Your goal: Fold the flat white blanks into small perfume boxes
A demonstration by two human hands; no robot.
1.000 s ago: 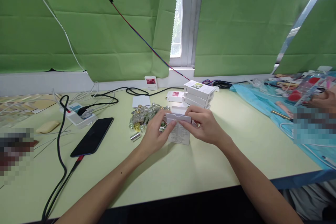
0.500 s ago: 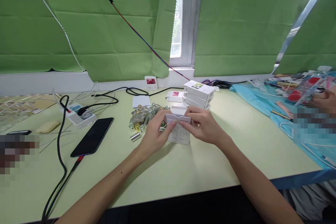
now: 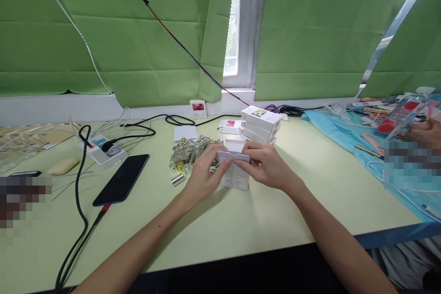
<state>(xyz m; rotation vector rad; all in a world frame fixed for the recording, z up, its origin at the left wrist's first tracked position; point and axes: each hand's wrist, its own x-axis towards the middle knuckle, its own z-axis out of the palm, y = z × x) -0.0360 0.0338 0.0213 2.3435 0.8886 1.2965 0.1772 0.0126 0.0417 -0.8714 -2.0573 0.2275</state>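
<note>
Between both hands stands a small white cardboard box with printed text on the side facing me. Its top is open, and a flap rises at the back. My left hand grips the box's upper left edge between thumb and fingers. On the upper right edge, my right hand pinches in the same way, thumb on the near side. What lies inside the box is hidden. Just behind and left of my left hand is a heap of small glass bottles with metallic caps. A loose silver cap lies in front of them.
Stacked white boxes stand behind my right hand. To the left are a black phone on a cable and a power strip. A blue plastic sheet covers the table's right side, where another person's hand shows.
The flap at the back of the box stands slightly more visible between my fingers. Both hands otherwise keep nearly the same place and grip.
</note>
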